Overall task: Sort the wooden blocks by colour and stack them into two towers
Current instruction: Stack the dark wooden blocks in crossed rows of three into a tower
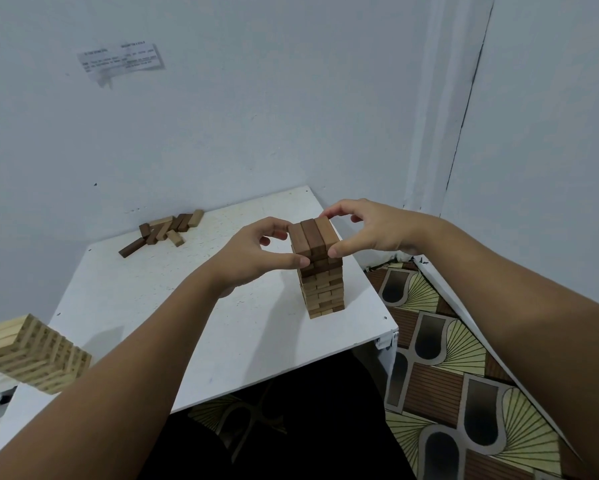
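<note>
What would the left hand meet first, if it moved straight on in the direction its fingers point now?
The left hand points right, at the top layer of dark brown wooden blocks on the tower. Its thumb seems already to touch it; depth is unclear.

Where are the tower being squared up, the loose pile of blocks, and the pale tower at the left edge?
Mixed tower (322,292): head view, on its pale lower side.
Loose blocks (163,229): head view, middle of the pile near the wall.
Pale tower (31,351): head view, on its side face.
</note>
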The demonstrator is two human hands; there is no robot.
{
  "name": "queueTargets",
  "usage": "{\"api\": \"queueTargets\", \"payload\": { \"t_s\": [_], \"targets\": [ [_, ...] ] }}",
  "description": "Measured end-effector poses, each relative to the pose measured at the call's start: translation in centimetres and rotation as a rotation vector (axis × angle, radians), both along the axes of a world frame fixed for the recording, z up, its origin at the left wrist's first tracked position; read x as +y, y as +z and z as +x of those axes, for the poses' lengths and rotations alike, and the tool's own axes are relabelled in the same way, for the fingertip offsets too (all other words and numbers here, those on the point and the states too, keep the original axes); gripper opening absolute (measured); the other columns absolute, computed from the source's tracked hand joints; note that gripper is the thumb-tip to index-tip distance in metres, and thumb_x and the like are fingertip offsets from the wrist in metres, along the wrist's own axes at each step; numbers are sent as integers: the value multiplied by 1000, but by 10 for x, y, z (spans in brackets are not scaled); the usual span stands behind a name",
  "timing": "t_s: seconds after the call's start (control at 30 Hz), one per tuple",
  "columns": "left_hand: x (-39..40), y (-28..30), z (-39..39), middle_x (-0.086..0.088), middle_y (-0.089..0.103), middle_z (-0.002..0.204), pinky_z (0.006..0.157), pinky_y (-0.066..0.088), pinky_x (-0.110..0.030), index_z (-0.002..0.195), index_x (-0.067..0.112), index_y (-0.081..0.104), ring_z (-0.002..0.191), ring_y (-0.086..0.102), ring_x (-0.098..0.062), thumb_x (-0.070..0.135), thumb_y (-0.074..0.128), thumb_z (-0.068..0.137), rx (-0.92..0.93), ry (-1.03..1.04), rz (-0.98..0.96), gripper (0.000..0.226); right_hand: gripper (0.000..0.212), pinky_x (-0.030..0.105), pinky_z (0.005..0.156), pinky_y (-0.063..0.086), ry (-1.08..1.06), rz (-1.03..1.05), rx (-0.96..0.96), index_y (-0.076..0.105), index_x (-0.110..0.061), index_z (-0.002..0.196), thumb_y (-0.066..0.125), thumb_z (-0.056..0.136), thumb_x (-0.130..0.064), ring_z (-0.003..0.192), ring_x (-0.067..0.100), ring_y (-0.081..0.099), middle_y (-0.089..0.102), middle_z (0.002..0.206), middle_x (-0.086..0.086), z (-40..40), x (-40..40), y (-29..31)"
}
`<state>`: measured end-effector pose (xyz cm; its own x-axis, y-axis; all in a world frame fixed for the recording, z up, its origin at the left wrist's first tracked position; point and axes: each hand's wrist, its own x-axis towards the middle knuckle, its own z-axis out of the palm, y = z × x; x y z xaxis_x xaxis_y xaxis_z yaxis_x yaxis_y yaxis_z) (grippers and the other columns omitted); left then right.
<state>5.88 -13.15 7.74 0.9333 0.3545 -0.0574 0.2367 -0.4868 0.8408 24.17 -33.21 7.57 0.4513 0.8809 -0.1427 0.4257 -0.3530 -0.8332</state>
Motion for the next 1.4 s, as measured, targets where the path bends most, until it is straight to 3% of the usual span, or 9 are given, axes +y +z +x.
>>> {"api": "queueTargets", "payload": {
  "t_s": [0.17,0.3,0.47,0.63,0.83,1.07,1.3,1.4],
  "targets": [
    [-1,1,0,13,61,129,93,43,-32,124,46,65,124,48,-8,53,92,59,24,4,4,71,84,39,102,31,0,8,12,51,-56,134,89,60,-53,147,22,26,33,156,-7,-1,1,0],
    [-5,4,2,12,58,132,94,44,-35,132,51,58,124,47,-8,53,94,56,31,-6,-1,84,77,39,100,33,14,31,56,52,-57,133,93,69,-43,147,24,27,32,157,-4,-4,2,1],
    [-10,5,7,15,58,127,89,42,-27,126,46,65,121,47,-5,44,98,63,-7,-9,-9,71,71,33,95,32,9,38,81,54,-49,136,89,77,-32,146,22,26,32,157,1,-8,2,3],
    [-10,2,8,18,61,126,92,40,-25,122,43,69,122,47,-1,38,95,70,-49,-14,-9,58,65,20,80,34,12,37,108,55,-47,134,87,80,-31,140,19,29,34,152,1,-9,2,4],
    [-11,1,10,20,61,125,91,40,-24,121,40,69,119,48,2,33,92,75,-73,-12,-3,52,63,21,80,35,20,28,106,55,-49,130,89,79,-32,138,20,31,36,150,-1,-8,6,3],
    [-12,2,9,17,60,127,89,41,-27,123,39,67,121,47,-4,32,93,75,-55,5,-2,55,70,22,80,36,14,12,90,56,-52,126,86,63,-44,135,19,32,37,148,-2,-11,8,5],
    [-15,4,9,17,59,128,90,41,-28,125,41,65,124,46,-9,36,94,73,-44,16,14,60,78,27,85,37,6,-15,66,52,-51,133,86,63,-44,140,22,30,34,151,-2,-11,9,4],
    [-13,6,5,13,53,137,97,42,-34,144,50,48,130,44,-13,48,96,62,8,19,-3,94,102,36,104,29,32,0,75,33,-53,151,87,65,-46,152,24,18,20,165,-4,-13,5,6]
  ]
}}
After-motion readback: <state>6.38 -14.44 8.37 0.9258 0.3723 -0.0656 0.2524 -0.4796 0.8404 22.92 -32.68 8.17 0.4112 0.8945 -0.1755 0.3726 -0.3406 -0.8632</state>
